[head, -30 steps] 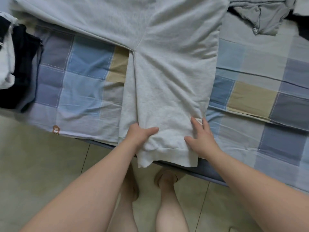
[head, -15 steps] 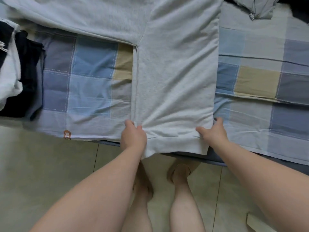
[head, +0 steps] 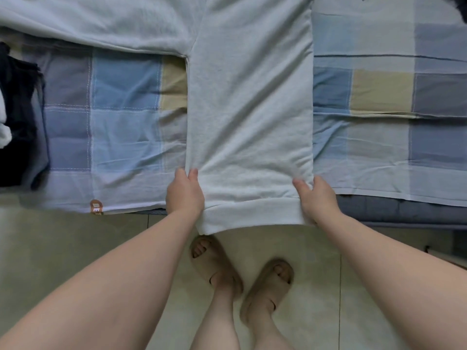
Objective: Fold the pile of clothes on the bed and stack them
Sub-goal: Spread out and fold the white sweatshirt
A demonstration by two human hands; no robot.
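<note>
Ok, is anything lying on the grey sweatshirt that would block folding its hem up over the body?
Nothing visible. The left hand and right hand grip the hem corners of the sweatshirt, whose body lies bare up to the frame's top edge. The dark clothes sit apart, at the left.

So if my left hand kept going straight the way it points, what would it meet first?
Probably more of the sweatshirt it grips: your left hand points along its side edge, toward the sleeve spread across the bedcover.

Left hand (head: pixel 185 192) and right hand (head: pixel 319 198) pinch the grey sweatshirt's (head: pixel 249 117) hem corners.
</note>
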